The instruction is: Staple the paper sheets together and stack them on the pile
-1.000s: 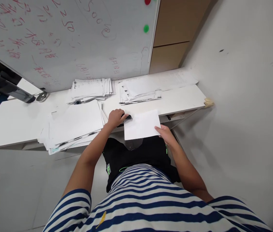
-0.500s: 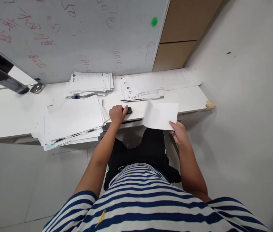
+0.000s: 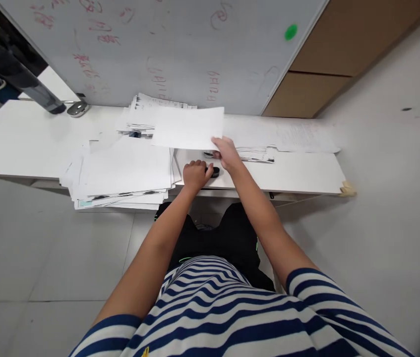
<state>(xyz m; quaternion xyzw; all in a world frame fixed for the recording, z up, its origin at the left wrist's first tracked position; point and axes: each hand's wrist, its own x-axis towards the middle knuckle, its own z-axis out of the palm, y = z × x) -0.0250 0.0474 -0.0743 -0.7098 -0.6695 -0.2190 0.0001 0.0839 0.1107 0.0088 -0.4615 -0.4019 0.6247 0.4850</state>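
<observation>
Gripping a white sheet [image 3: 189,128] near its lower right corner with the right hand [image 3: 226,151], thumb on top. Holding it out at upper centre of the frame, blank face showing, overlapping the right part of the back paper stack [image 3: 139,114]; can't tell if touching or just above.

Keeping the left hand [image 3: 195,176] closed over a black object [image 3: 215,172] on the table [image 3: 302,173], mid-frame, near the front edge. Can't say for sure what it is, mostly covered by the fingers; can only see a rounded end past the thumb.

Left of centre, see a bigger paper stack [image 3: 128,163], edges uneven, hanging over the table's front edge. Right of centre, see a low paper pile [image 3: 256,153], partly behind the right hand. Farther back to the right, see a long printed sheet [image 3: 291,134] lying flat.

Upper left: see a mouse [image 3: 78,109] just beside a dark tube [image 3: 31,82]. Across the top: see a whiteboard [image 3: 180,54] with red writing and a green magnet [image 3: 290,31]. Upper right: see brown panels [image 3: 314,94]. Bottom: see a striped shirt [image 3: 213,307] and black trousers [image 3: 213,243].
</observation>
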